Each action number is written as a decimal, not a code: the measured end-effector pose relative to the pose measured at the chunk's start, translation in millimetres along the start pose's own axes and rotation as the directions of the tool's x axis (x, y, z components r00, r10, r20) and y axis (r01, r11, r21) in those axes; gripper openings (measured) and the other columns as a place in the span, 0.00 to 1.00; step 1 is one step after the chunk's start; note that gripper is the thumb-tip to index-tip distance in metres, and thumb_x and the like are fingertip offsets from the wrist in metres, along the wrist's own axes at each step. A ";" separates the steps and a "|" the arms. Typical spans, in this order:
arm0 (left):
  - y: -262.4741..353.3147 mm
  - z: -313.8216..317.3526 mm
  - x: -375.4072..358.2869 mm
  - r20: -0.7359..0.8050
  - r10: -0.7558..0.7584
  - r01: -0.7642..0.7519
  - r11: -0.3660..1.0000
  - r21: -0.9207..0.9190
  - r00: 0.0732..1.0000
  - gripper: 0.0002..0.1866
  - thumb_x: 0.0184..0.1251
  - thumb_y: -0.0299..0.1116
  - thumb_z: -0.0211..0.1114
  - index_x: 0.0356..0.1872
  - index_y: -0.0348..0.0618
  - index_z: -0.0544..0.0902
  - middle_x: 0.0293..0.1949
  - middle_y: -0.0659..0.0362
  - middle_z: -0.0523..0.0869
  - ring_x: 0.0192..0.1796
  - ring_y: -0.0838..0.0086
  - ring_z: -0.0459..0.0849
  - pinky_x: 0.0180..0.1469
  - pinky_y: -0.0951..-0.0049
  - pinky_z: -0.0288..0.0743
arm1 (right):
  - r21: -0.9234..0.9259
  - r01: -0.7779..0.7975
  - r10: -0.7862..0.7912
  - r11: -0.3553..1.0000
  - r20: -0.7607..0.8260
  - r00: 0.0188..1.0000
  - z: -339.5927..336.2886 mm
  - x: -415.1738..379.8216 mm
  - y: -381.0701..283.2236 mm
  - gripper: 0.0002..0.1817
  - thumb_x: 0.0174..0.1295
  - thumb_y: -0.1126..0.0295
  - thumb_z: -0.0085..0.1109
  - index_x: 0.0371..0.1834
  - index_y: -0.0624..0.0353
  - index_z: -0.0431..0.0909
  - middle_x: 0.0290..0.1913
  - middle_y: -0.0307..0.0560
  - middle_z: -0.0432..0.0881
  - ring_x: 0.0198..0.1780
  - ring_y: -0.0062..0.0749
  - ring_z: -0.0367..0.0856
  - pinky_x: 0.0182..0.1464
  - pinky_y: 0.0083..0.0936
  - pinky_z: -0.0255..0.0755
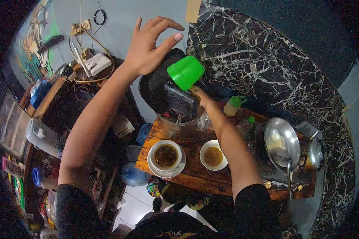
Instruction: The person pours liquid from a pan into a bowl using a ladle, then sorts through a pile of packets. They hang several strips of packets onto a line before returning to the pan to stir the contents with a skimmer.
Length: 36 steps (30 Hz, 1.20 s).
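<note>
While left hand [148, 46] spreads curved fingers [165, 24], right hand [199, 96] seemingly pinches glossy, rounded green cup [186, 73].

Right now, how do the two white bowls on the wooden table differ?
The left bowl looks larger; the right bowl looks smaller. The left bowl stands on a plate, the right bowl apparently straight on the table. The left bowl holds dark brown liquid with bits in it, the right bowl paler, tan liquid. Both are upright.
</note>
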<state>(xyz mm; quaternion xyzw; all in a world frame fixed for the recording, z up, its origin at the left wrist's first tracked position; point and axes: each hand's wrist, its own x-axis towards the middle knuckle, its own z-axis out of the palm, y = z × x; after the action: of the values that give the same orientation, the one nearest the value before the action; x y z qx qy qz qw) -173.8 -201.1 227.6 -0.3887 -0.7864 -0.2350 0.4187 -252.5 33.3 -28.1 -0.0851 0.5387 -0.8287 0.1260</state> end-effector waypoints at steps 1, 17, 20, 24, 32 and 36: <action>1.5 -1.6 -0.6 -0.020 0.015 -0.015 1.000 -0.022 1.000 0.15 0.66 0.50 0.57 0.46 0.54 0.80 0.49 0.61 0.80 0.59 0.64 0.74 0.69 0.38 0.39 | 0.288 -0.153 0.111 0.945 0.156 0.981 -33.8 27.1 22.0 0.24 0.54 0.73 0.63 0.57 0.60 0.73 0.55 0.43 0.79 0.53 0.31 0.78 0.55 0.31 0.71; 45.9 -69.5 -28.3 0.011 0.229 -0.215 0.932 -0.291 0.973 0.10 0.50 0.27 0.62 0.36 0.39 0.81 0.40 0.54 0.79 0.47 0.63 0.77 0.53 0.68 0.67 | -0.925 -0.372 0.290 -0.077 -0.378 0.879 40.7 -88.6 -153.3 0.11 0.49 0.70 0.69 0.15 0.64 0.81 0.22 0.46 0.84 0.24 0.31 0.85 0.25 0.26 0.76; 56.8 -68.9 -32.6 0.015 0.198 -0.177 0.906 -0.385 0.980 0.10 0.50 0.26 0.62 0.36 0.38 0.81 0.39 0.54 0.79 0.47 0.64 0.77 0.53 0.69 0.67 | -0.872 -0.347 0.510 -0.344 -0.484 0.711 44.1 -111.2 -175.6 0.18 0.54 0.65 0.68 0.13 0.65 0.78 0.22 0.46 0.83 0.24 0.29 0.85 0.23 0.22 0.76; 83.1 -51.0 -52.1 -0.010 0.110 -0.095 0.812 -0.576 0.994 0.09 0.50 0.23 0.63 0.35 0.38 0.81 0.39 0.54 0.80 0.47 0.64 0.77 0.53 0.69 0.67 | -0.883 -0.460 0.169 0.095 -0.441 0.882 74.9 -212.1 -206.6 0.22 0.56 0.58 0.66 0.17 0.67 0.78 0.18 0.49 0.81 0.17 0.29 0.82 0.21 0.24 0.73; 158.6 35.1 -96.9 0.132 -0.011 0.116 0.557 -0.823 0.991 0.12 0.52 0.21 0.68 0.39 0.40 0.81 0.36 0.57 0.81 0.40 0.72 0.80 0.45 0.75 0.72 | -0.492 -0.759 -0.446 -0.427 -0.615 0.650 36.2 -443.4 -215.4 0.20 0.53 0.50 0.63 0.36 0.57 0.81 0.35 0.54 0.82 0.39 0.48 0.83 0.44 0.41 0.75; 196.4 88.6 -101.5 0.268 -0.058 0.264 0.455 -0.850 0.962 0.15 0.49 0.24 0.74 0.38 0.39 0.80 0.26 0.64 0.81 0.35 0.83 0.78 0.41 0.78 0.71 | -0.493 -0.785 -0.285 -0.375 -0.745 0.604 6.6 -542.8 -186.2 0.33 0.51 0.42 0.63 0.53 0.55 0.75 0.53 0.60 0.76 0.54 0.53 0.76 0.57 0.44 0.70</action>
<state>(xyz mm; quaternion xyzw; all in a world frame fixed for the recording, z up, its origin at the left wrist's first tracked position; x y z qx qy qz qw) -22.0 -66.3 103.1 -0.4929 -0.6246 -0.6034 0.0536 245.2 263.0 142.0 0.3014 0.9508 0.0604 0.0394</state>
